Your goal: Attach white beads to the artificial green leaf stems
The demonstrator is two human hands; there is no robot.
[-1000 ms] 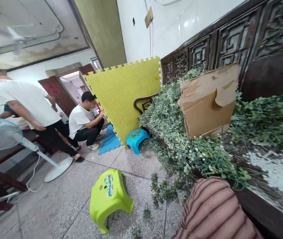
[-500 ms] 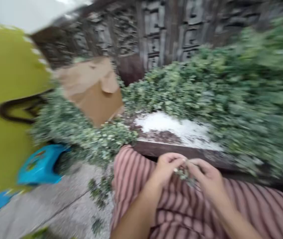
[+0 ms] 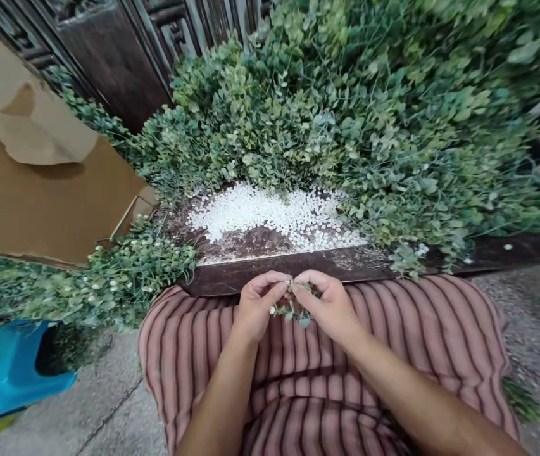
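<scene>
Above my lap, my left hand (image 3: 259, 308) and my right hand (image 3: 326, 305) meet at the fingertips, both pinched on one small leafy sprig (image 3: 290, 311). Its green leaves hang below the fingers, and a small white piece shows near my left thumb. What exactly lies between the fingertips is too small to make out. Just beyond my hands, a heap of small white pieces (image 3: 260, 212) is spread on a dark wooden surface (image 3: 245, 244). A large pile of green leafy sprigs (image 3: 345, 126) lies behind and to the right of the heap.
An open cardboard box (image 3: 37, 196) stands at the left among more sprigs with white tips (image 3: 122, 272). A blue plastic stool (image 3: 4, 367) is on the concrete floor at the lower left. Carved dark wood (image 3: 118, 57) rises at the back. Striped cloth (image 3: 298, 405) covers my lap.
My view has swung to the right and steadied, so the box and stool sit farther left and the yellow cloth is almost gone. Both hands still hold the sprig together.
</scene>
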